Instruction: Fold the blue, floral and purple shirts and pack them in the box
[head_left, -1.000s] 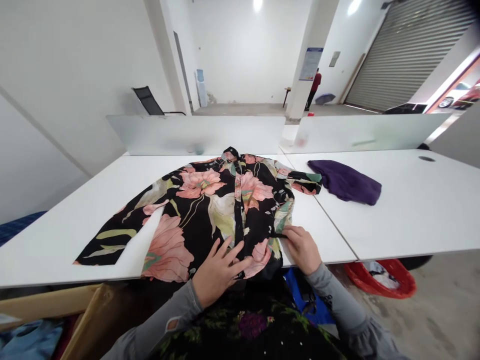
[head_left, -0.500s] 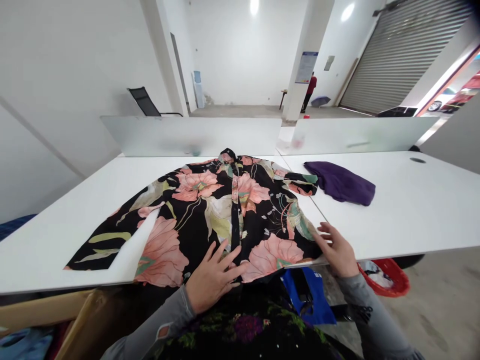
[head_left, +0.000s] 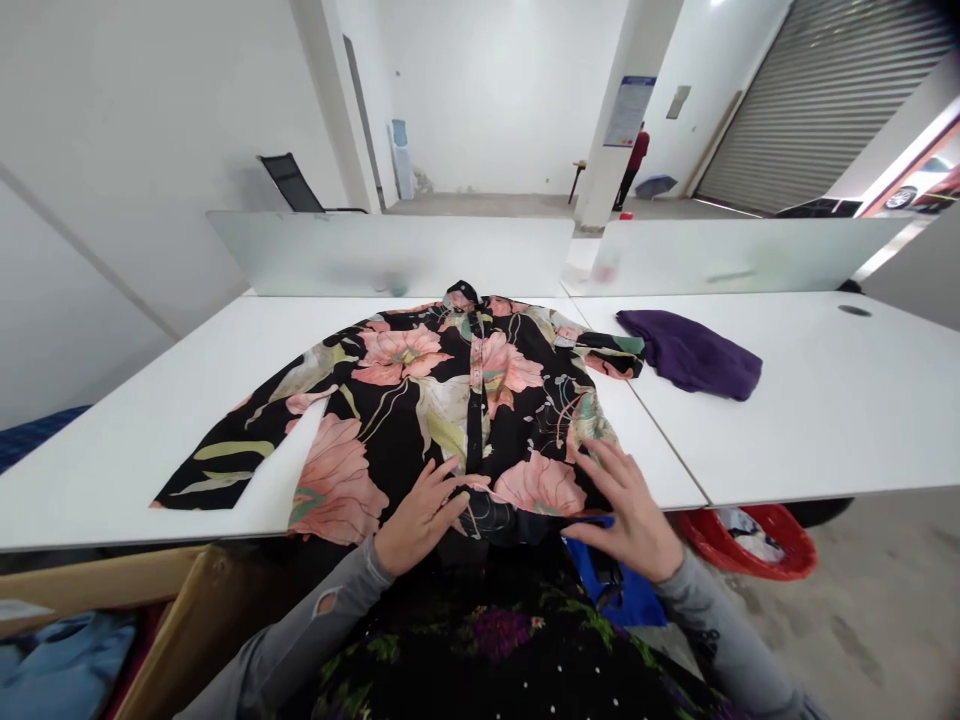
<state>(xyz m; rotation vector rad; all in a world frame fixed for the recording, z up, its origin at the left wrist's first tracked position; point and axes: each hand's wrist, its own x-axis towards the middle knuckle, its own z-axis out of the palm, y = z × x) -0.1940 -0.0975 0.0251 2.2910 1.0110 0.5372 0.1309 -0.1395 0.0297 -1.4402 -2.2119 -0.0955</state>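
A black long-sleeved blouse [head_left: 405, 400] with large pink flowers lies front up on the white table, collar away from me. One sleeve stretches out to the left; the other is bent short on the right. At the front hem, by the button placket, my left hand [head_left: 421, 515] has its fingers closed on the edge, where the cloth is bunched and a dark underside shows. My right hand [head_left: 630, 515] is at the hem's right corner, thumb and fingers apart, and I see no cloth gripped in it.
A folded purple garment [head_left: 694, 352] lies on the table [head_left: 810, 430] to the right. Frosted divider panels [head_left: 405, 255] run along the back. Below the front edge are a cardboard box [head_left: 165, 620] with clothes, a red basket [head_left: 795, 555] and a blue bag [head_left: 637, 600]. Someone in red stands far off.
My right hand has moved left and inward along the hem, its fingers still apart. Beside my left hand the middle of the hem has been gathered up. The view has shifted slightly.
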